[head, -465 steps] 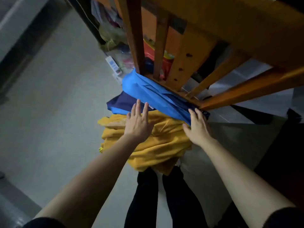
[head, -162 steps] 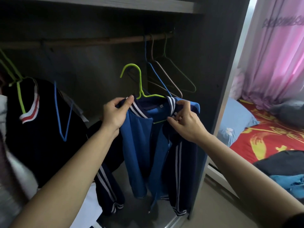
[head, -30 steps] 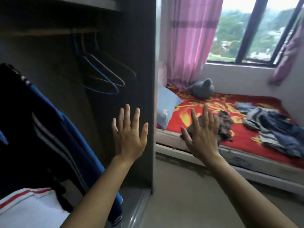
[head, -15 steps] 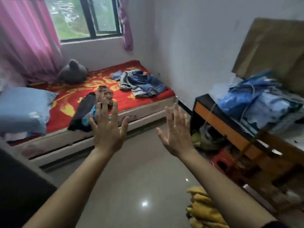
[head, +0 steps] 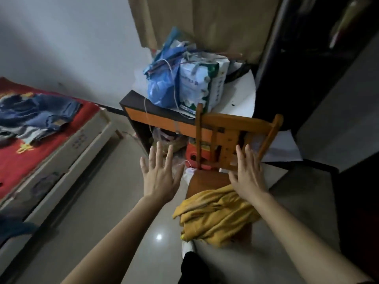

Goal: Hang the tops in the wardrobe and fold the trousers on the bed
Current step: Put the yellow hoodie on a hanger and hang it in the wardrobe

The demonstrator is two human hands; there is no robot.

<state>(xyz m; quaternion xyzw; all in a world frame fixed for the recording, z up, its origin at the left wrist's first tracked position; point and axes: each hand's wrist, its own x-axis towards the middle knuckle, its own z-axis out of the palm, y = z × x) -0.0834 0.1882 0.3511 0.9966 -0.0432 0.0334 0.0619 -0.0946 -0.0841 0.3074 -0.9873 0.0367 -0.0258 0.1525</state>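
A crumpled yellow garment [head: 217, 216] lies on the seat of a wooden chair [head: 231, 136] in front of me. My left hand [head: 159, 177] is held out over the floor to the left of the chair, fingers spread, holding nothing. My right hand [head: 247, 175] hovers above the seat just past the yellow garment, fingers straight and empty. Blue jeans [head: 39, 113] lie spread on the red bed cover [head: 26, 156] at the left. The wardrobe is out of view.
Behind the chair stands a black and orange desk [head: 155, 117] with a blue plastic bag [head: 164, 83] and a white packet [head: 203, 85] on top. A red object [head: 192, 152] sits under the desk. Grey floor [head: 98, 201] lies between bed and chair.
My view has swung right from the bed to the chair and desk. Both hands stay spread and empty, and the right one now hovers over the chair seat near the yellow garment.
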